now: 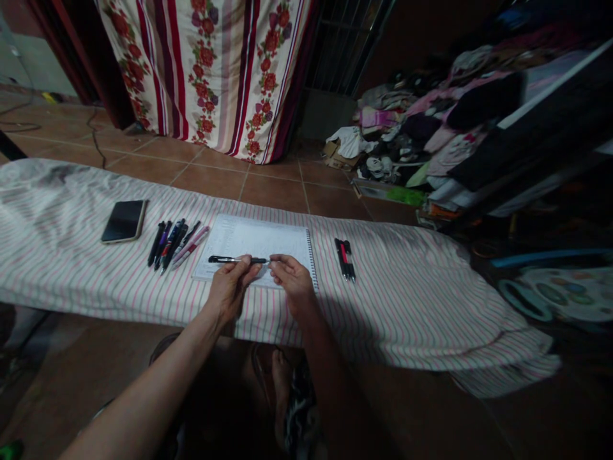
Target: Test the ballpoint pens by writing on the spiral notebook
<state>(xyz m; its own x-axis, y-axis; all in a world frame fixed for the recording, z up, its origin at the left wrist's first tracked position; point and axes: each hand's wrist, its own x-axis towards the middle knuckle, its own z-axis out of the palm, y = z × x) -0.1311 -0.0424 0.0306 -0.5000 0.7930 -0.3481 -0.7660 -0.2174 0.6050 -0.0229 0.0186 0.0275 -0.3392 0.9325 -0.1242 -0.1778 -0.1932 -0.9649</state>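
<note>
Over a spiral notebook (268,231) I hold a black pen (224,259) level, its tip end toward the right. My left hand (233,281) is closed around the pen's middle. The fingers of my right hand (290,275) are pinched at the tip end; whether they grip the tip itself or a small part there, I cannot make out. Left of the notebook lies a group of several pens (173,244), dark ones and a pink one. To its right, two dark pens (345,259), with some red showing, lie side by side.
A striped cloth (407,300) covers the long, narrow surface. A phone (124,221) lies at its left. Beyond it are a tiled floor (272,185), a floral curtain (205,76) and a heap of clothes (421,121). A painted chair-like object (565,294) stands at the right.
</note>
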